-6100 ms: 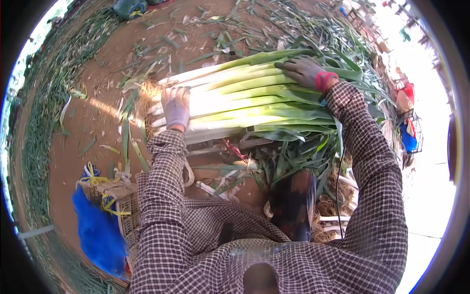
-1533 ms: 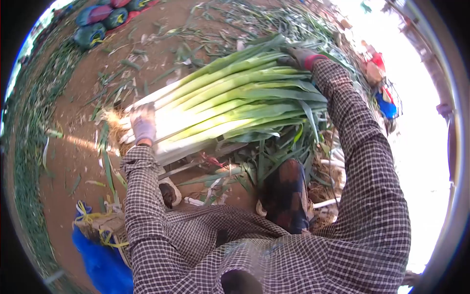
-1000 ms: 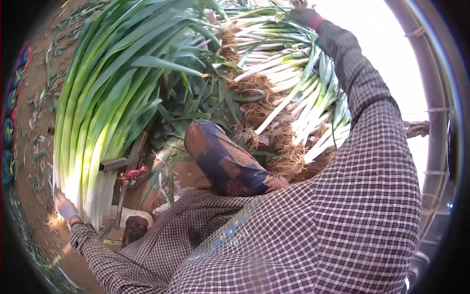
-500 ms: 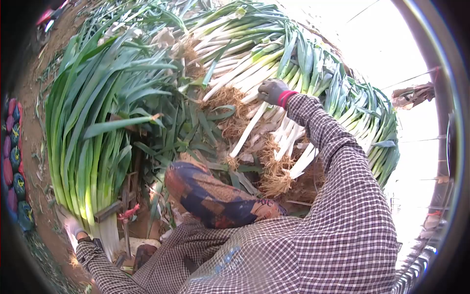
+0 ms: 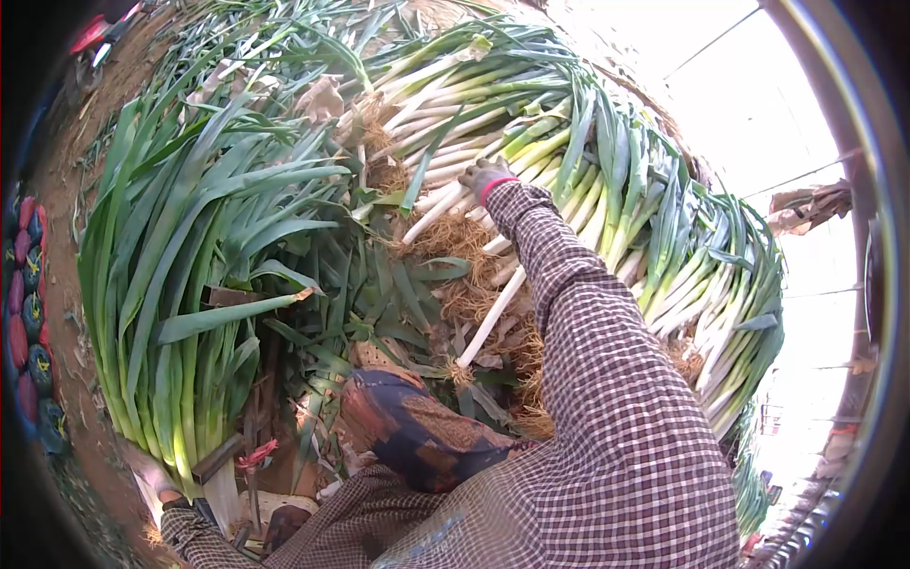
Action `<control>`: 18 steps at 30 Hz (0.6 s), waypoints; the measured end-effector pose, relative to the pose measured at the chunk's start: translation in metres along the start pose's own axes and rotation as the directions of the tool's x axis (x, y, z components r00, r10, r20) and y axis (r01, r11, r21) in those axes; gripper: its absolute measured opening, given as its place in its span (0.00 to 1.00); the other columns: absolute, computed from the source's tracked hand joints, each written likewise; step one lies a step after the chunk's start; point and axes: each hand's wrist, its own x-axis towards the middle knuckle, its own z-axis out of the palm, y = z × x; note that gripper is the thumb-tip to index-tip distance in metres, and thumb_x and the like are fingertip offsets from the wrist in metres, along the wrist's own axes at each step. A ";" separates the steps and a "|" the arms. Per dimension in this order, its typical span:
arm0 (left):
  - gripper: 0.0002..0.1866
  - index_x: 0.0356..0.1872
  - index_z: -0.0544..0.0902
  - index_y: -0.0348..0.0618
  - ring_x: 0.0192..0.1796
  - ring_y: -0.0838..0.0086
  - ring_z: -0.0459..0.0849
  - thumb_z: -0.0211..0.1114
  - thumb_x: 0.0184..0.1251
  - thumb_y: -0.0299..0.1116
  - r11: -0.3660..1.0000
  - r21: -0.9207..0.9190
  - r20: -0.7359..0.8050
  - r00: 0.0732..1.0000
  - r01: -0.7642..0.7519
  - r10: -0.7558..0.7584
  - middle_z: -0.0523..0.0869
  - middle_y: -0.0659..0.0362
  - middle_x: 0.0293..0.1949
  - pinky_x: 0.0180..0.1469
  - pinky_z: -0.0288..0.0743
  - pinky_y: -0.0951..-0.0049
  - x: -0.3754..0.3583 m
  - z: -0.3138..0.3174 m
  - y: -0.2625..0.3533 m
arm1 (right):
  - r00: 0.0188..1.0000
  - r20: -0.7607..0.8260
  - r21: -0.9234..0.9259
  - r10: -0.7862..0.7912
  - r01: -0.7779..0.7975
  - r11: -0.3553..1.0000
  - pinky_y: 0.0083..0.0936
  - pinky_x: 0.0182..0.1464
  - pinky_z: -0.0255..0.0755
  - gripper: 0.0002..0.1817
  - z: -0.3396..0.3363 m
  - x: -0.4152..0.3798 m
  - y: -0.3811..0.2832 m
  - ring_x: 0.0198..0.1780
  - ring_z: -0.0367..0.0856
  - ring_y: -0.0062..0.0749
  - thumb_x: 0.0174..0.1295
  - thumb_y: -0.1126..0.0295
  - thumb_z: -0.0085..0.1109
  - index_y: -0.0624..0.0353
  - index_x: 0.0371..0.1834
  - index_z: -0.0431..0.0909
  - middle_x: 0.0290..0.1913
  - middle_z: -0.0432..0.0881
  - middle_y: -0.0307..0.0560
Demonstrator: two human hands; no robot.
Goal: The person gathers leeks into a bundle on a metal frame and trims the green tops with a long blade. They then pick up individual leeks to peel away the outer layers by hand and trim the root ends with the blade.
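Observation:
My right hand (image 5: 485,177), in a dark glove with a pink cuff, reaches over a big pile of leeks (image 5: 592,204). Its fingers curl at the white shaft of a leek (image 5: 439,213) with tangled roots at its end. My left hand (image 5: 150,471) is low at the left, wrapped against the pale lower stalks of an upright bunch of leeks (image 5: 180,408); its fingertips are hidden behind them. The bunch leans in a wooden frame (image 5: 216,458). One loose leek (image 5: 491,318) lies slanting below my right forearm, roots toward me.
My bent knee (image 5: 417,431), in patterned cloth, is between the bunch and the pile. Loose green leaves (image 5: 365,256) cover the ground there. A red tie (image 5: 257,454) hangs on the frame. Purple and green bundles (image 5: 28,313) line the far left. Poles (image 5: 853,237) stand at right.
My right hand has moved left across the pile to another leek, and its sleeve now covers some root ends. My left hand stays at the bunch. The view has shifted slightly.

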 end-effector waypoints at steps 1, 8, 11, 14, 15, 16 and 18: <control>0.30 0.75 0.60 0.37 0.78 0.58 0.54 0.38 0.81 0.46 0.999 -0.049 -0.074 0.997 0.017 -0.020 0.59 0.47 0.76 0.79 0.43 0.62 -0.005 -0.003 0.013 | 0.999 -0.022 0.019 0.032 -0.032 0.999 0.52 0.74 0.55 0.25 0.001 -0.001 -0.003 0.75 0.62 0.35 0.67 0.66 0.56 0.38 0.68 0.71 0.69 0.72 0.38; 0.30 0.75 0.59 0.38 0.79 0.59 0.53 0.36 0.81 0.47 0.988 -0.083 -0.019 0.991 0.130 -0.132 0.58 0.48 0.77 0.80 0.42 0.63 -0.007 -0.009 0.028 | 0.986 -0.169 0.045 -0.007 0.015 0.999 0.50 0.70 0.61 0.19 0.023 -0.008 0.006 0.63 0.77 0.38 0.64 0.68 0.57 0.39 0.58 0.77 0.56 0.82 0.40; 0.31 0.76 0.57 0.38 0.80 0.60 0.50 0.34 0.81 0.46 0.983 -0.100 0.010 0.988 0.152 -0.152 0.56 0.49 0.78 0.80 0.40 0.66 -0.004 -0.011 0.036 | 0.895 -0.440 0.042 -0.069 0.098 0.994 0.43 0.61 0.71 0.17 0.024 -0.041 0.011 0.54 0.82 0.38 0.65 0.65 0.56 0.37 0.56 0.78 0.48 0.84 0.40; 0.30 0.75 0.58 0.36 0.79 0.59 0.52 0.35 0.81 0.44 0.981 -0.141 0.005 0.991 0.133 -0.134 0.56 0.49 0.78 0.80 0.43 0.68 0.000 -0.007 0.034 | 0.702 -0.695 -0.046 -0.155 0.171 0.984 0.37 0.53 0.78 0.12 0.024 -0.088 0.012 0.45 0.83 0.33 0.61 0.64 0.61 0.37 0.47 0.81 0.40 0.83 0.37; 0.29 0.75 0.58 0.36 0.79 0.59 0.53 0.36 0.81 0.43 0.979 -0.131 0.015 0.987 0.158 -0.157 0.56 0.48 0.78 0.79 0.44 0.68 0.002 -0.006 0.034 | 0.683 -0.708 -0.032 -0.177 0.220 0.975 0.36 0.52 0.78 0.12 0.027 -0.100 0.013 0.44 0.83 0.33 0.58 0.64 0.64 0.37 0.45 0.82 0.39 0.83 0.36; 0.28 0.75 0.59 0.35 0.79 0.59 0.53 0.37 0.81 0.41 0.976 -0.118 0.025 0.983 0.183 -0.181 0.56 0.48 0.78 0.79 0.45 0.68 0.001 -0.007 0.035 | 0.662 -0.722 -0.018 -0.199 0.271 0.963 0.34 0.51 0.79 0.12 0.029 -0.110 0.013 0.42 0.83 0.32 0.55 0.63 0.66 0.38 0.43 0.82 0.38 0.82 0.35; 0.27 0.74 0.60 0.35 0.78 0.56 0.56 0.39 0.80 0.39 0.994 -0.054 0.002 0.995 0.097 -0.097 0.59 0.46 0.76 0.79 0.48 0.67 0.015 0.005 0.011 | 0.561 -0.796 -0.033 -0.229 0.338 0.941 0.33 0.48 0.79 0.14 0.025 -0.128 0.009 0.41 0.83 0.31 0.51 0.62 0.69 0.41 0.42 0.81 0.36 0.81 0.33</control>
